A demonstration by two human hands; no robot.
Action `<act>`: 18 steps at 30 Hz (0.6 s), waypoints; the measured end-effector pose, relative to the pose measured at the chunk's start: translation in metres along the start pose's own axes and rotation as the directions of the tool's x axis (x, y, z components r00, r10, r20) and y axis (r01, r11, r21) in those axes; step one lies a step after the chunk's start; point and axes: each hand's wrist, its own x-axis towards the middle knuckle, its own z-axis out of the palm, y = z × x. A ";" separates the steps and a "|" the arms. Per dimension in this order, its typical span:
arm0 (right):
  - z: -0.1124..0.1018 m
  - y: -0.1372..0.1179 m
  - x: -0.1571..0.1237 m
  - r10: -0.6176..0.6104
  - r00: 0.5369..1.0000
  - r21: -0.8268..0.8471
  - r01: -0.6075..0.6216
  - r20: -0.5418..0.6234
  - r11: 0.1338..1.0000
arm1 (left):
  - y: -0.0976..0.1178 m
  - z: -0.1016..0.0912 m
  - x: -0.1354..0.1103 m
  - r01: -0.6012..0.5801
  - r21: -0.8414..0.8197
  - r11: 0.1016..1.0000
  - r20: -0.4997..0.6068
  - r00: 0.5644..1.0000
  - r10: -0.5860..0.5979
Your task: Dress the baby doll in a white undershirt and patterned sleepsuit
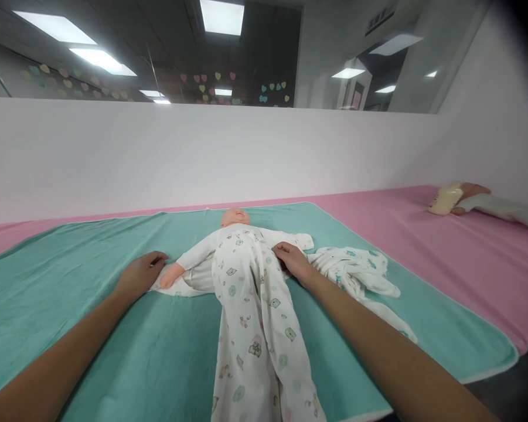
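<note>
A baby doll [235,218] lies on its back on a teal mat [114,305], head away from me. A white printed garment [255,305] covers its body and legs. My left hand [139,273] rests on the garment's edge beside the doll's bare arm [172,274], fingers curled onto the cloth. My right hand [292,259] pinches the garment at the doll's other side. A second crumpled white printed cloth [356,271] lies just right of my right wrist.
The mat lies on a pink padded surface [443,252] that runs along a white wall [202,152]. Another doll with a cream object [446,199] lies at the far right. The mat's near right corner reaches the surface edge [510,354].
</note>
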 end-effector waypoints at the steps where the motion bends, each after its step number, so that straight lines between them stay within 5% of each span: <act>1: 0.000 0.000 0.000 -0.002 1.000 0.001 0.002 0.002 1.000 | 0.000 0.000 0.000 0.000 0.001 1.000 0.000 1.000 0.000; 18: 0.000 0.002 0.001 -0.013 1.000 -0.035 0.013 -0.004 0.999 | -0.004 0.002 0.002 0.007 0.021 1.000 0.016 1.000 -0.008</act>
